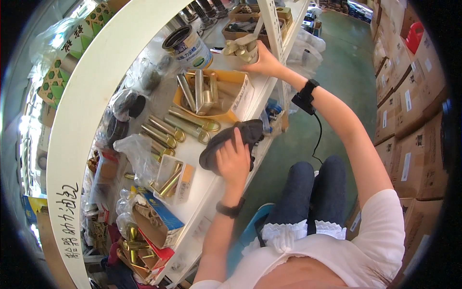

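At the far end of the shelf, my right hand (264, 60) is wrapped round a small pale container (249, 54) heaped with metal parts (239, 47). My left hand (234, 156) is on a bunched black cloth (215, 150) at the shelf's front edge, index finger stretched over it and the other fingers bent. Left of the cloth lie several metal pins with looped ends (166, 131). Between my hands stands a yellow box (231, 115) with metal cylinders (199, 91) in it. A white box (185, 185) nearer me holds brass-coloured pins (169, 180).
A printed can (195, 53) stands behind the yellow box. A white shelf upright (270, 29) rises beside my right hand. Clear plastic bags (137, 156) and a blue-sided carton (161, 212) crowd the shelf. Stacked cartons (406, 130) line the right side.
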